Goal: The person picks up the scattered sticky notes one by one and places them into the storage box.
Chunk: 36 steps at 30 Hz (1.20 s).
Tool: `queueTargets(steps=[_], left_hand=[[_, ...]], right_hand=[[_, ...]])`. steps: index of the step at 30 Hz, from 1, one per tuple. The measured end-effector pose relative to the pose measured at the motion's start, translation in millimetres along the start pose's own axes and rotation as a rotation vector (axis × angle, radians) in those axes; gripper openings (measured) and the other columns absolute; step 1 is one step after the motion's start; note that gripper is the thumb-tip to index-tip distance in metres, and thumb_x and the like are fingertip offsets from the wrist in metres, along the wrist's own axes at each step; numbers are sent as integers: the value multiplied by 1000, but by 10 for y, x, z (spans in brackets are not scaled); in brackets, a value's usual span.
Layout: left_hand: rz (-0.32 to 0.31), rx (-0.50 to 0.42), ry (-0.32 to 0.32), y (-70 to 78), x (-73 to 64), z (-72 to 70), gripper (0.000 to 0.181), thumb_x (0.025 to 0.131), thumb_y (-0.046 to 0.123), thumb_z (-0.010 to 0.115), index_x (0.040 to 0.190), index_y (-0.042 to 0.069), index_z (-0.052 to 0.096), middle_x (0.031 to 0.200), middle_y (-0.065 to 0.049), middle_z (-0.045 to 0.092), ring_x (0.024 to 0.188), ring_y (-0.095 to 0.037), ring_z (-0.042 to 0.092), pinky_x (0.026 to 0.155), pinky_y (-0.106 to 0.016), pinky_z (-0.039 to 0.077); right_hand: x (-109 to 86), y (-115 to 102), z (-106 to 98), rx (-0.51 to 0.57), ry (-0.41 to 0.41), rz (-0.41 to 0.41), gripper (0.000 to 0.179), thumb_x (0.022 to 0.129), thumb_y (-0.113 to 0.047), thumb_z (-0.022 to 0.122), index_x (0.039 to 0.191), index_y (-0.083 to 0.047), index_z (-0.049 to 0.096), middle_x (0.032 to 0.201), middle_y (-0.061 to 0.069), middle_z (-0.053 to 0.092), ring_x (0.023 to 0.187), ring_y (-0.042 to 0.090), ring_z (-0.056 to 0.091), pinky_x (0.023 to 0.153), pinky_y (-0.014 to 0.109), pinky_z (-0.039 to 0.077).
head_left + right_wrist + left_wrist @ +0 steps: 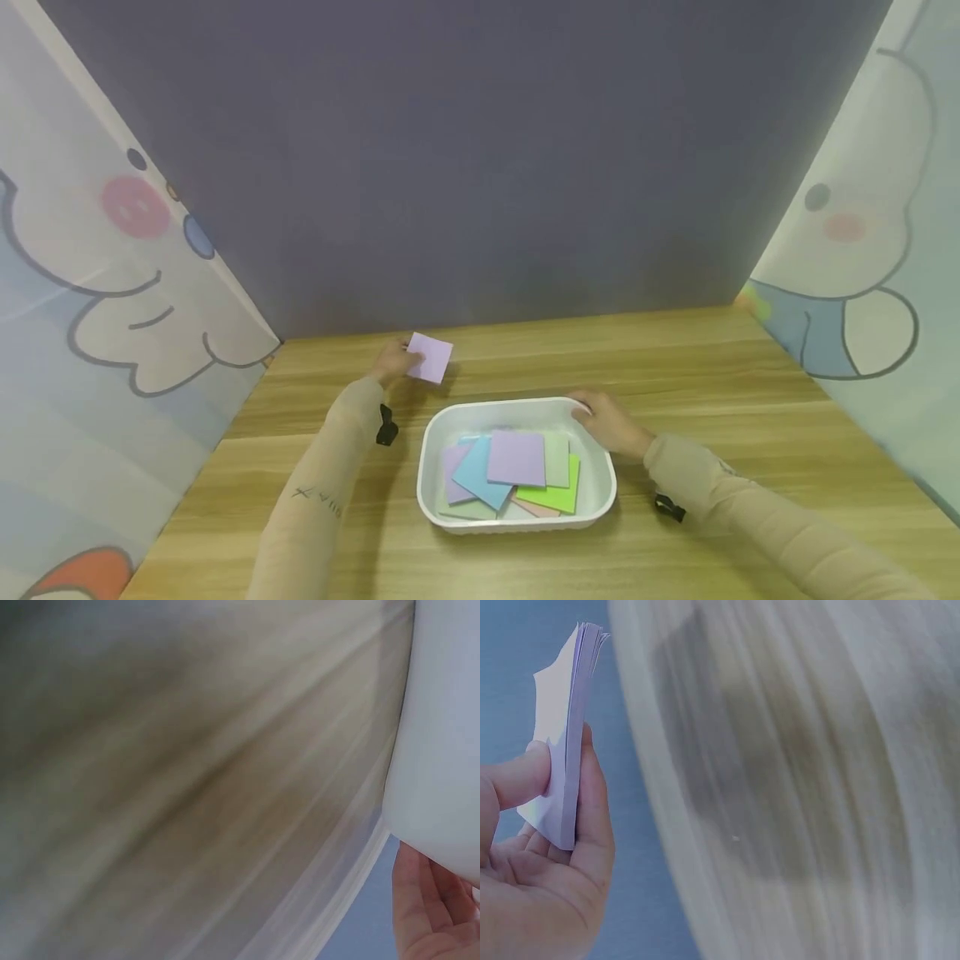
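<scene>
My left hand [394, 362] pinches a light purple sticky note pad [430, 358] between thumb and fingers, above the far left part of the table. In the left wrist view the pad [564, 742] stands on edge, its sheets fanning slightly at the top. A white plastic basin [517, 406] sits at the table's middle. My right hand [611, 423] grips its far right corner, thumb at the inside and fingers outside the wall. Several square pads lie overlapping inside: a purple pad [516, 458] on top, with a blue pad [483, 473] and a bright green pad [566, 492] among them.
The wood-grain table [675, 358] ends at a dark grey panel [480, 167] at the back. Pale panels with cartoon figures stand on the left [135, 292] and right [847, 250]. Black straps show at both wrists.
</scene>
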<state>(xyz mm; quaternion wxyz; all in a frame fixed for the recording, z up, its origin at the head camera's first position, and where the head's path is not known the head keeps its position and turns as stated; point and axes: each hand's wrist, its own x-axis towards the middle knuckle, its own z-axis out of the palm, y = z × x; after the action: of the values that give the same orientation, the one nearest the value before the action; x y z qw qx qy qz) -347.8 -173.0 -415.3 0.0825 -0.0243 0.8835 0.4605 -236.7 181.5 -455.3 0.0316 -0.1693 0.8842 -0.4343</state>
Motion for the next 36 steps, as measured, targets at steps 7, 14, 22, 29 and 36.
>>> queueTargets(steps=[7,14,22,29,36], left_hand=[[60,-14,4,87,-114,-41,48,88,5,53,129,-15,37,124,-32,48,107,-39,55,88,-39,51],[110,-13,-21,244,-209,-48,43,89,6,53,125,-12,40,121,-30,51,97,-31,59,78,-34,54],[155,14,-60,592,-411,-8,41,90,6,52,126,-9,39,121,-28,52,95,-31,61,75,-33,55],[211,20,-71,812,-496,83,39,89,6,54,124,-8,43,117,-28,55,94,-32,62,74,-34,56],[261,60,-77,1024,-646,219,30,88,5,56,115,-6,49,105,-25,61,87,-29,64,67,-30,55]], right_hand=[[-76,-12,46,-10,6,-14,28,90,0,48,115,11,55,99,22,64,70,14,62,60,21,54],[-104,-5,18,-19,-4,-7,29,90,0,48,117,11,54,105,24,62,77,18,63,66,24,55],[-108,-4,-29,-9,-5,-14,29,90,1,47,116,12,53,104,26,62,76,18,63,65,24,55],[-96,4,-31,19,-8,-1,30,91,1,46,118,12,52,105,26,61,76,18,64,63,22,55],[-112,9,-39,31,-33,17,31,92,-1,44,120,12,50,109,26,60,78,18,64,64,23,55]])
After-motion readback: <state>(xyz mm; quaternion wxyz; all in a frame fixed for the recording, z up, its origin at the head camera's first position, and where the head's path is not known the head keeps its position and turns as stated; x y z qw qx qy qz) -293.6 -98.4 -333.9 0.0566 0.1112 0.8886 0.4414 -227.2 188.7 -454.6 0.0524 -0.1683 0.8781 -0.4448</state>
